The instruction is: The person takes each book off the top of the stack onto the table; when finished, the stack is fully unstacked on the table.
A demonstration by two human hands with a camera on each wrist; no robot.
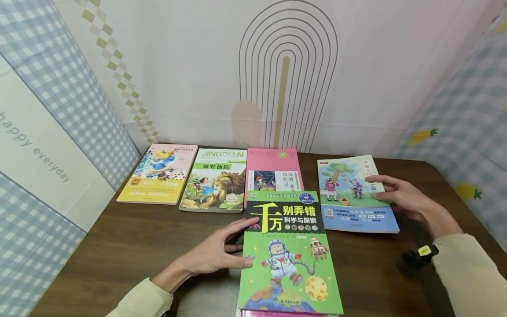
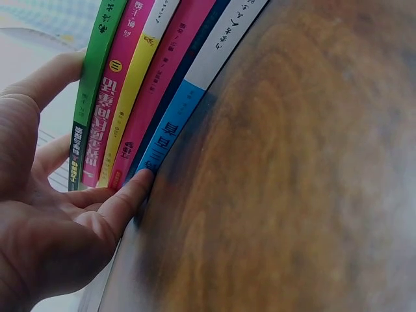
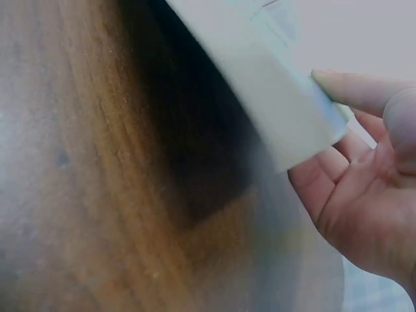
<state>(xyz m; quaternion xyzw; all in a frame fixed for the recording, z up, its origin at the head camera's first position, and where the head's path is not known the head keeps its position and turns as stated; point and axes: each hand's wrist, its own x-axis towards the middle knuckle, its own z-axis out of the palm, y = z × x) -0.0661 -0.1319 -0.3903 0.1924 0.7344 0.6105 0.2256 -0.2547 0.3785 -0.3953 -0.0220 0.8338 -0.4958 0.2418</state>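
Note:
My right hand pinches the right edge of a picture-covered book with a blue lower band. In the right wrist view that book stands off the wooden table, a dark shadow beneath it. A stack of several books lies at the front, topped by a green book with an astronaut on its cover. Resting against the stack's left side, my left hand has its fingers spread. In the left wrist view its fingertips touch the spines, from the green one to a blue-and-white one at the bottom.
Along the back of the table lie a yellow-and-pink book, a green-and-white book and a pink book, whose lower part the stack overlaps in view. Patterned cloth hangs behind and at both sides.

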